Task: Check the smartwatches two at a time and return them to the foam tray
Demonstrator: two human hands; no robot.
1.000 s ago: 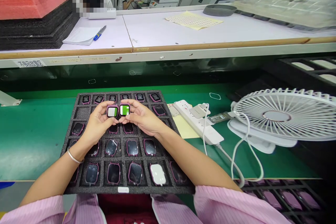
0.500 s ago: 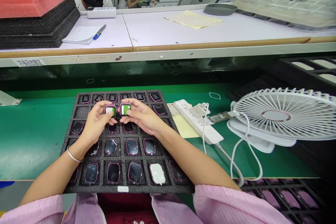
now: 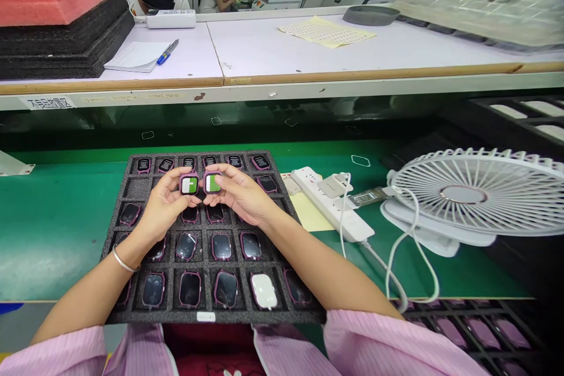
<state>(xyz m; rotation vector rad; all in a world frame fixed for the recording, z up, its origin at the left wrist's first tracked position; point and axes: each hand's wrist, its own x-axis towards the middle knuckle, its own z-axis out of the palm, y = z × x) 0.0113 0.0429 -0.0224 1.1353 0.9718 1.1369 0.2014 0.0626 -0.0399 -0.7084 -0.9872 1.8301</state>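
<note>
My left hand (image 3: 165,202) grips a purple-rimmed smartwatch (image 3: 189,184) by its edges, its screen lit white and green. Beside it, my right hand (image 3: 240,194) holds a second smartwatch (image 3: 211,183) with a similar lit screen, the thumb lying on the glass. Both watches are strapless and held over a black foam tray (image 3: 170,317). Rows of purple-rimmed watches lie in the tray's compartments, most with dark screens. In the front row one piece (image 3: 264,291) has a white face. My hands and forearms cover some compartments.
Right of the tray lie a white power strip (image 3: 332,202) with cables and a white fan (image 3: 476,194). A raised shelf (image 3: 264,64) crosses behind, bearing stacked foam (image 3: 57,17), a notepad, a pen (image 3: 168,51) and a yellow sheet (image 3: 326,31). Other people sit beyond it.
My left thumb has moved off its watch's screen, and that watch has shifted slightly right and up. White and green areas on both screens look different. My right hand keeps its grip.
</note>
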